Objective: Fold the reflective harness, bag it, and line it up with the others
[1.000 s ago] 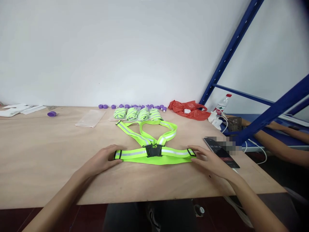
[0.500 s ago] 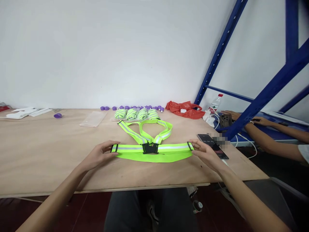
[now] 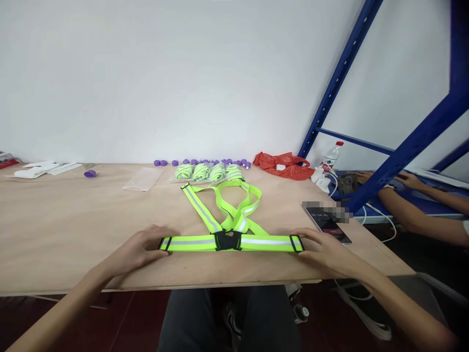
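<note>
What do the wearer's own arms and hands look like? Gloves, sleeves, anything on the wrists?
Left hand and right hand: ungloved, five-fingered, no rings that I can make out. Left forearm and right forearm: slim, sleeveless as far as the frame shows. No watch, band, cable or marking seen on either; upper arms out of view.

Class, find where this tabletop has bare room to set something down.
Free: left of the left hand, in front of the purple cap and clear plastic bag; between the reflective harness, red plastic bag and phone. Crowded: by the wall, around striped bundles and purple pieces.
</note>
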A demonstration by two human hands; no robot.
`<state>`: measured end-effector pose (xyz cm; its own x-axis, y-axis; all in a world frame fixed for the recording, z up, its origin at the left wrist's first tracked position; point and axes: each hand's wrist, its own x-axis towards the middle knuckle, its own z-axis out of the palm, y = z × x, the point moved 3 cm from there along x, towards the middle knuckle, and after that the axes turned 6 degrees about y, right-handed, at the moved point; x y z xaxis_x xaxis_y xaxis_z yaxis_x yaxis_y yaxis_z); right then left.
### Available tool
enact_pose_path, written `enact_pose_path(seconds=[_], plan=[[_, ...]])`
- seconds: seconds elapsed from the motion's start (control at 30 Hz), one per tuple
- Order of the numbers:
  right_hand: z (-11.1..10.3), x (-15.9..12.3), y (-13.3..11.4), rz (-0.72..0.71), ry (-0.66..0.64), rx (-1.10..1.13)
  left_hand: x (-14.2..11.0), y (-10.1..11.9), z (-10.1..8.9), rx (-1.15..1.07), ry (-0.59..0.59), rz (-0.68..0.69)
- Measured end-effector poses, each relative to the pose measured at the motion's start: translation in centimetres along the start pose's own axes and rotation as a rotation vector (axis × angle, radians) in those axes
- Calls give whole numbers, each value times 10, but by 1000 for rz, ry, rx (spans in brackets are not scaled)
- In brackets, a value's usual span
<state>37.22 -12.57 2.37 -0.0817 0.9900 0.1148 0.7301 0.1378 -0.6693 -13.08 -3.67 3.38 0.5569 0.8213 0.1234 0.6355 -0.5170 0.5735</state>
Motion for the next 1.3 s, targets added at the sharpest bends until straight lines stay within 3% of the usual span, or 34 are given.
enact_pose_path(seconds=[0.17, 0.33, 0.5, 0.67, 0.8, 0.9, 1.0, 1.3], plan=[[10, -18, -4, -23, -63, -175, -24, -3, 15, 97, -8, 30], [11, -16, -22, -15, -113, -237, -40, -2, 17, 191, -7, 60], [11, -16, -17, -50, -132, -289, -44, 2, 14, 307, 29, 147], [21, -34, -19, -153, 75, -456, -45, 39, 18, 457, 262, 242], [55, -52, -34, -316, 180, -575, -37, 68, 54, 527, 212, 336], [78, -58, -31, -343, 123, -616, -34, 58, 80, 607, 199, 291], [87, -63, -23, -325, 99, -626, -40, 40, 89, 651, 213, 250], [89, -75, -26, -408, 157, -679, -60, 52, 80, 729, 247, 337]])
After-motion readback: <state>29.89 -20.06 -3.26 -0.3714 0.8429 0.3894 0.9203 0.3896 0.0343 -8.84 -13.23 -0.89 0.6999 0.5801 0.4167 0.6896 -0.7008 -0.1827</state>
